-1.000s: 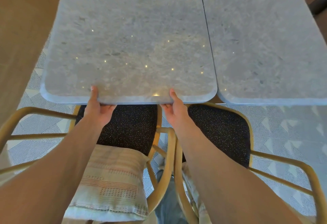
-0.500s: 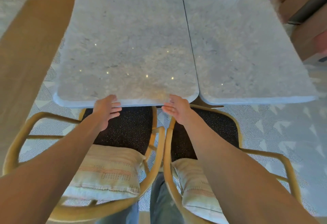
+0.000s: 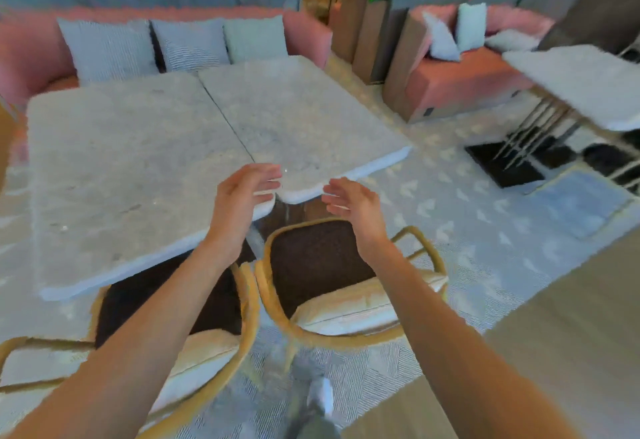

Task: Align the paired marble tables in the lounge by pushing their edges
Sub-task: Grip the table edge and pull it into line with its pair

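Note:
Two grey marble tables stand side by side with a thin seam between them. The left marble table (image 3: 114,175) is larger in view; the right marble table (image 3: 304,116) lies behind it to the right. My left hand (image 3: 242,192) hovers open over the near right corner of the left table, fingers spread. My right hand (image 3: 353,201) hangs open just off the near corner of the right table, touching nothing. The picture is blurred by motion.
Two wooden-armed chairs (image 3: 311,258) with dark seats and pale cushions are tucked under the near edges. A pink sofa (image 3: 304,36) with grey cushions runs behind the tables. Another marble table (image 3: 585,82) stands at the right over patterned carpet (image 3: 467,217).
Both hands have let go of the left table's near edge and lifted, open. The view has risen and swung right, now showing the sofa and the room.

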